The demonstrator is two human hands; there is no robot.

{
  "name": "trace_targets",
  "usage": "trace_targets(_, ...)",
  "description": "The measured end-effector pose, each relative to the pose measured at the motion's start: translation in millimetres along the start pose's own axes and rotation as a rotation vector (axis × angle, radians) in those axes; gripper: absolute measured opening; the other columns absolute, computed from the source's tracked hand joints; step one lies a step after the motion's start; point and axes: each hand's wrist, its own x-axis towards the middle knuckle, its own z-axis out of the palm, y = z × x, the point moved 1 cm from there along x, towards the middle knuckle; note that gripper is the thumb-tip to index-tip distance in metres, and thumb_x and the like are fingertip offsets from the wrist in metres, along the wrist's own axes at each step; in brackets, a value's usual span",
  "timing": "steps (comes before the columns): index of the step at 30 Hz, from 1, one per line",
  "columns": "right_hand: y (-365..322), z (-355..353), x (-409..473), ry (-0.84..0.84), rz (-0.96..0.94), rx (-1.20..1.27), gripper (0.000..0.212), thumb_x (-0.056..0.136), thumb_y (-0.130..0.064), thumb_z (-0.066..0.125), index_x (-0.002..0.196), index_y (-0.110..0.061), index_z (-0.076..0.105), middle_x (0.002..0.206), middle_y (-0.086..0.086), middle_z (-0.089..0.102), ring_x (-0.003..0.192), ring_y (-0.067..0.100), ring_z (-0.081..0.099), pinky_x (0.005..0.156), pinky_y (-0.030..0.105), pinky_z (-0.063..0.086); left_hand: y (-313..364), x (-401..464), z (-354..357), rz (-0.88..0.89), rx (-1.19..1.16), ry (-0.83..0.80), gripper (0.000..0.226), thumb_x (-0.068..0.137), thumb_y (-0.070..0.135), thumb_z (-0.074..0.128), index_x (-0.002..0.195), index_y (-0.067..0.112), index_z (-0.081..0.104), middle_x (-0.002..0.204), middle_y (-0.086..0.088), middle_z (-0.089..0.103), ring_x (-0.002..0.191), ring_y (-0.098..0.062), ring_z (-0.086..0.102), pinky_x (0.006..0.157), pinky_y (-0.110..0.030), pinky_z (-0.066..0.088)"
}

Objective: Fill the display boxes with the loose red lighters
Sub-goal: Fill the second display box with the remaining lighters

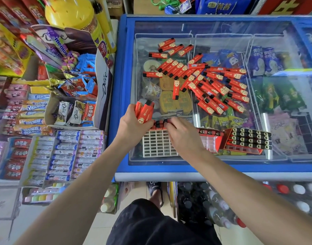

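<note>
Many loose red lighters point(213, 84) with black caps lie scattered on the glass lid of a blue freezer point(122, 96). My left hand point(132, 126) grips a bunch of red lighters point(144, 112) above the far edge of a white grid display box point(156, 144). My right hand point(181, 133) pinches a lighter point(165, 122) standing in the grid's far row, beside two others set there. To the right stand a part-filled red display box point(211, 140) and a nearly full display box point(249, 140) showing several rows of black caps.
Shelves of candy and chocolate boxes point(63, 147) fill the left side. Bottled drinks point(222, 209) stand on the floor under the freezer's front edge. My foot in a sandal point(154, 191) and dark shorts show below.
</note>
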Motion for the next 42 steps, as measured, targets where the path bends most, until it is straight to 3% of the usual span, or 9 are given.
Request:
trace_targets(4,-4,-16,5,0.032,0.120,0.163,0.020,0.084,0.003,0.070,0.103,-0.004,0.068,0.090,0.008,0.066,0.072,0.024,0.063,0.058,0.030,0.048,3,-2,1,-0.059,-0.228,-0.094,0.033,0.084,0.029,0.083,0.108,0.023,0.061,0.097,-0.001,0.070,0.087,-0.017,0.070,0.076,-0.031,0.059)
trace_targets(8,-15,-52,24,0.094,0.519,0.664,0.009,0.097,-0.012,0.062,0.106,-0.013,0.066,0.089,-0.003,0.066,0.073,0.009,0.062,0.063,0.022,0.050,4,-5,4,-0.080,-0.349,-0.224,0.035,0.083,0.030,0.085,0.110,0.018,0.066,0.097,-0.007,0.075,0.094,-0.027,0.074,0.086,-0.041,0.061)
trace_targets(12,-9,-73,41,-0.211,0.848,1.187,0.021,0.099,-0.032,0.062,0.118,-0.025,0.067,0.107,-0.009,0.066,0.095,0.009,0.064,0.075,0.025,0.048,9,-9,7,-0.052,-0.380,-0.293,0.034,0.084,0.023,0.084,0.111,0.014,0.066,0.097,-0.008,0.075,0.089,-0.023,0.074,0.082,-0.036,0.058)
trace_targets(16,-2,-75,41,-0.267,0.803,1.252,0.022,0.098,-0.021,0.066,0.119,-0.024,0.069,0.099,0.005,0.067,0.076,0.016,0.066,0.057,0.027,0.050,15,-13,9,-0.033,-0.402,-0.334,0.035,0.087,0.022,0.082,0.115,0.010,0.065,0.097,-0.009,0.076,0.087,-0.020,0.074,0.076,-0.031,0.057)
trace_targets(22,5,-83,38,-0.238,0.901,1.535,0.021,0.095,0.006,0.060,0.114,-0.001,0.055,0.076,0.012,0.062,0.060,0.019,0.060,0.050,0.026,0.047,17,-16,11,-0.040,-0.438,-0.339,0.031,0.088,0.025,0.080,0.112,0.011,0.067,0.087,-0.002,0.073,0.082,-0.016,0.071,0.069,-0.030,0.055)
trace_targets(30,20,-86,26,-0.150,0.750,1.289,0.013,0.097,-0.010,0.067,0.097,0.001,0.060,0.072,0.016,0.062,0.062,0.023,0.062,0.055,0.030,0.052,12,-12,8,-0.073,-0.406,-0.244,0.026,0.089,0.025,0.079,0.108,0.015,0.066,0.098,-0.010,0.076,0.095,-0.028,0.074,0.075,-0.038,0.061)
trace_targets(35,29,-85,19,-0.158,0.731,1.039,0.014,0.094,-0.012,0.071,0.098,0.000,0.065,0.082,0.013,0.071,0.065,0.020,0.073,0.068,0.032,0.061,6,-9,1,-0.035,-0.313,-0.198,0.026,0.090,0.023,0.078,0.111,0.013,0.066,0.085,-0.009,0.074,0.077,-0.016,0.072,0.071,-0.034,0.057)
trace_targets(39,33,-81,17,-0.334,0.708,0.874,0.014,0.087,-0.017,0.076,0.100,-0.014,0.070,0.096,-0.003,0.071,0.079,0.001,0.070,0.068,0.013,0.051,2,-8,0,-0.046,-0.255,-0.140,0.027,0.088,0.024,0.079,0.109,0.015,0.065,0.087,-0.010,0.073,0.071,-0.011,0.069,0.069,-0.033,0.060)
trace_targets(42,33,-74,15,-0.290,0.584,0.732,0.011,0.090,-0.011,0.071,0.099,-0.016,0.071,0.095,-0.004,0.072,0.084,0.008,0.072,0.080,0.033,0.059,0,-8,2,-0.069,-0.226,-0.110,0.028,0.087,0.024,0.080,0.107,0.015,0.062,0.085,-0.005,0.070,0.063,-0.003,0.067,0.060,-0.021,0.056)
